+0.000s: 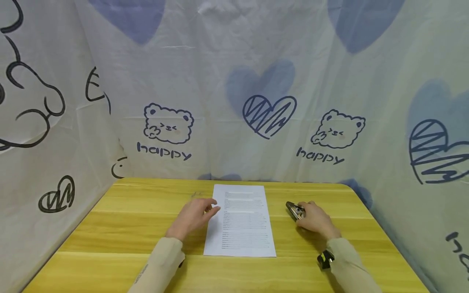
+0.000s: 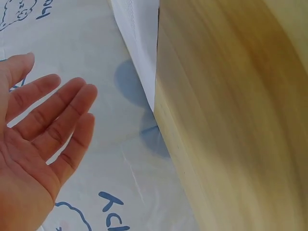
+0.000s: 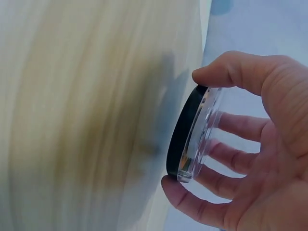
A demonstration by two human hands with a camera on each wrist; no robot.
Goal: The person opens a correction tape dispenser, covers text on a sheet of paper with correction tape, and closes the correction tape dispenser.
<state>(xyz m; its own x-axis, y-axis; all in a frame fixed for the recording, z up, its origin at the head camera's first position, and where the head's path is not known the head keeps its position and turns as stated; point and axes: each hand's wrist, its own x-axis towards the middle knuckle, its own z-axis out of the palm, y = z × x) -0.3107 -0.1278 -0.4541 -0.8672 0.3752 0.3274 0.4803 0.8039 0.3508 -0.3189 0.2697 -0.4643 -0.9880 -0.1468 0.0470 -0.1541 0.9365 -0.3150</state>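
Observation:
A printed sheet of paper [image 1: 239, 228] lies on the wooden table in the head view. My left hand [image 1: 193, 215] hovers by its left edge. In the left wrist view that left hand [image 2: 45, 139] has its fingers spread and relaxed, holding nothing. Right of the sheet, my right hand [image 1: 316, 219] holds a small flat case [image 1: 293, 209] with a black side and a clear side. The right wrist view shows the case [image 3: 185, 139] tilted on edge, pinched between the thumb and a finger of my right hand [image 3: 260, 149]. What is inside the case is unclear.
The yellow wooden table [image 1: 121, 228] runs under both hands. A white cloth [image 1: 220, 134] printed with hearts and bears hangs behind it and along both sides. A black band [image 1: 325, 259] sits at the right wrist.

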